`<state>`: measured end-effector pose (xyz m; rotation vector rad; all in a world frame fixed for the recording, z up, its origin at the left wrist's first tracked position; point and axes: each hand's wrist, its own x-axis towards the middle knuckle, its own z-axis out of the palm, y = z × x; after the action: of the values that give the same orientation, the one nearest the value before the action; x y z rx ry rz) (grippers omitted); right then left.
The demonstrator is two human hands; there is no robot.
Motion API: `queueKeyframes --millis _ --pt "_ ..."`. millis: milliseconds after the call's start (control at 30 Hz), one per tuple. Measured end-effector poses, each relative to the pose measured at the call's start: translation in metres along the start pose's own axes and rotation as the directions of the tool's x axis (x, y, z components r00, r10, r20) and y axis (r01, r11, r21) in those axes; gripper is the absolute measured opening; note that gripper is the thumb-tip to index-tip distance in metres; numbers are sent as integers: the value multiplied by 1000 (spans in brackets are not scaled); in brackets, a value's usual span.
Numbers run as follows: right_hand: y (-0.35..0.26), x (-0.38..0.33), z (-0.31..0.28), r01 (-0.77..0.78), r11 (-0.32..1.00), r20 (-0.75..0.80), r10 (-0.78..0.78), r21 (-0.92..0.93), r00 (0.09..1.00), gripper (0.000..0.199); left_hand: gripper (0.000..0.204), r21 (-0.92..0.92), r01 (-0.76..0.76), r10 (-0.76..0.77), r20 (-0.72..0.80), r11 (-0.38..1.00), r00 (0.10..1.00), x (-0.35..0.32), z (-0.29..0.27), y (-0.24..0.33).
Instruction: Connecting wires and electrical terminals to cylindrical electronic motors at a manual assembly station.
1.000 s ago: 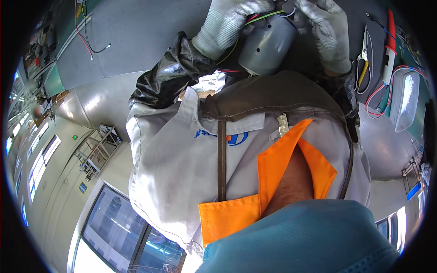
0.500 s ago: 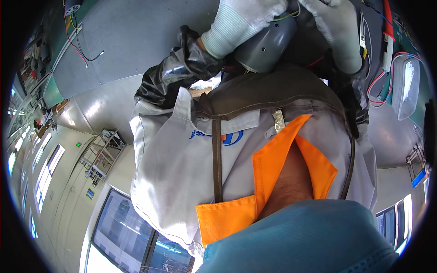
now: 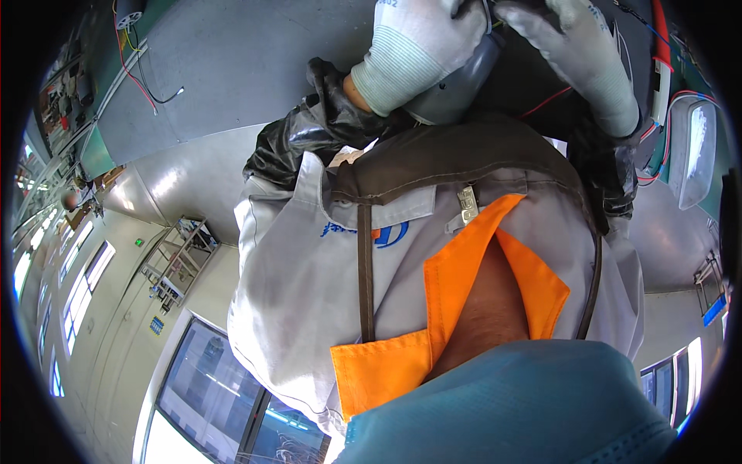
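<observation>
Both my hands wear white knit gloves and work at the upper edge, over the grey table (image 3: 232,69). Under my left hand (image 3: 423,58) lies a dark grey rounded housing (image 3: 456,89), partly covered by the glove. The left fingers are closed around a thin wire (image 3: 488,14), of which only a short piece shows. My right hand (image 3: 583,69) is just right of the housing, apart from it. Its thumb stretches toward the left fingers, with a gap to the other fingers; their tips are cut off by the frame, and I see nothing held there.
A small grey motor (image 3: 129,11) with loose red, black and yellow wires is at the far left of the table. On the right are a red-handled tool (image 3: 661,35), red and blue wires (image 3: 657,155) and a clear plastic box (image 3: 693,151). A red wire (image 3: 547,102) runs below my right hand.
My left hand has moved slightly right and down, covering more of the housing. The right hand has shifted right and down, its thumb now more stretched out. Less wire shows between them.
</observation>
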<state>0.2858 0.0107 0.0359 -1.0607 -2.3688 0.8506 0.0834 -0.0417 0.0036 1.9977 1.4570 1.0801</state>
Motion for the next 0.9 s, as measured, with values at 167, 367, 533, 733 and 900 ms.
queueKeyframes --millis 167,367,533,733,900 --pt "4 6 7 362 921 -110 -379 -143 919 12 20 170 25 -48 128 985 991 -1 -2 7" --pt "31 -22 32 -328 751 -156 492 573 856 8 18 -94 48 -62 -149 994 987 -13 1 7" --pt "57 -1 41 -359 819 -386 539 448 749 10 18 -129 114 -133 -151 985 980 -22 9 7" --pt "68 18 49 -182 955 -572 286 233 769 13 13 85 -12 24 -134 996 991 -20 10 11" --pt "57 7 56 81 -4 -67 526 997 848 19 15 221 -125 137 -39 967 990 -18 12 2"
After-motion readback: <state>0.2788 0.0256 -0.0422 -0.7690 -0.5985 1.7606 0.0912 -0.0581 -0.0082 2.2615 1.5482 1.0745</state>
